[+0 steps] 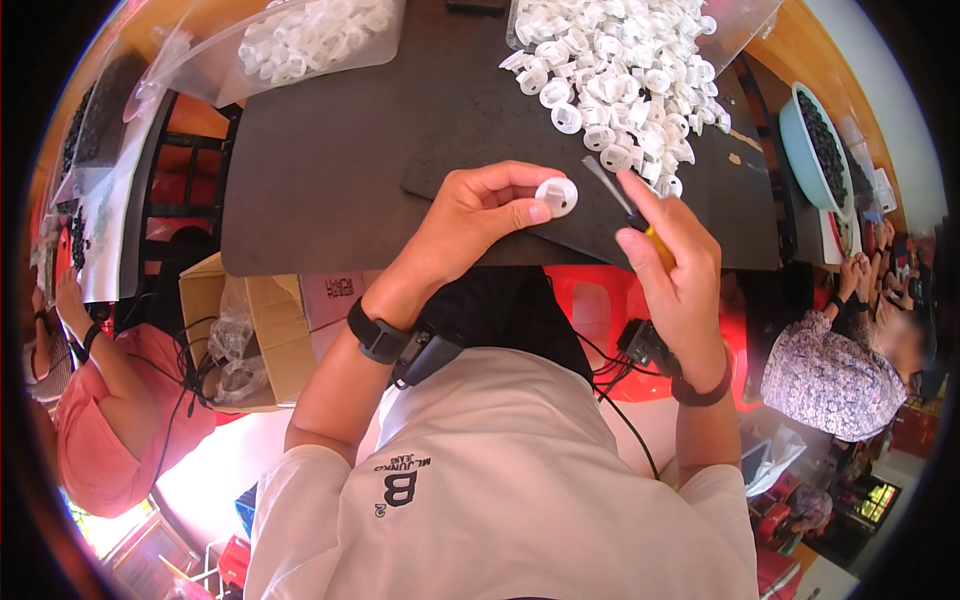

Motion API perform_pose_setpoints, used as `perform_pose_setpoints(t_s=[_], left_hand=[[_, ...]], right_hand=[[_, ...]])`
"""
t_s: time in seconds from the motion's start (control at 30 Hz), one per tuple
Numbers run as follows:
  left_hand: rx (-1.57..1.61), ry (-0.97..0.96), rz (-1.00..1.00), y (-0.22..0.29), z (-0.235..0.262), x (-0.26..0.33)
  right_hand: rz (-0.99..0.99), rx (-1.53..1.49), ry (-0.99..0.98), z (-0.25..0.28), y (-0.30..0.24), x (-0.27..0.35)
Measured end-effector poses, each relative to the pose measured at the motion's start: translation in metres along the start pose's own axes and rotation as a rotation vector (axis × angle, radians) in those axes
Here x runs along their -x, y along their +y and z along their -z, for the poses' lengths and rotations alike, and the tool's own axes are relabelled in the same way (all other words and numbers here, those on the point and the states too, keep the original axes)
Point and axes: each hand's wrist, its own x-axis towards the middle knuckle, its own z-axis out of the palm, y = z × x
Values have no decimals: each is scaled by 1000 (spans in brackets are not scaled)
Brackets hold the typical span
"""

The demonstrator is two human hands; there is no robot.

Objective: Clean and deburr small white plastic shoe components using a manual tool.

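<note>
My left hand pinches a round white plastic piece between thumb and fingertips, above the near part of the dark table. The piece has a small dark slot in its face. In my right hand is a flat-bladed tool with a yellow and black handle, held between thumb and fingers. Its metal blade points up and to the left, apart from the white piece. Just beyond both hands lies a large heap of similar white plastic pieces, spilling from a clear container at the far right of the table.
A clear bin of white parts stands at the far left of the dark table. Below the table's left edge sits an open cardboard box. A pale blue basin of black parts stands to the right. Other people sit at both sides.
</note>
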Motion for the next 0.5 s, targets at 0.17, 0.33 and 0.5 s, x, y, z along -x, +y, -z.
perform_pose_setpoints(t_s=[0.17,0.33,0.5], left_hand=[[-31,-134,37,1,-3,0],[18,-131,8,2,-1,0],[21,-97,-70,-1,-1,-1]], right_hand=[[-186,-439,-132,-22,14,-14],[-447,-838,-133,-35,13,-16],[-521,-1041,3,-56,10,-12]])
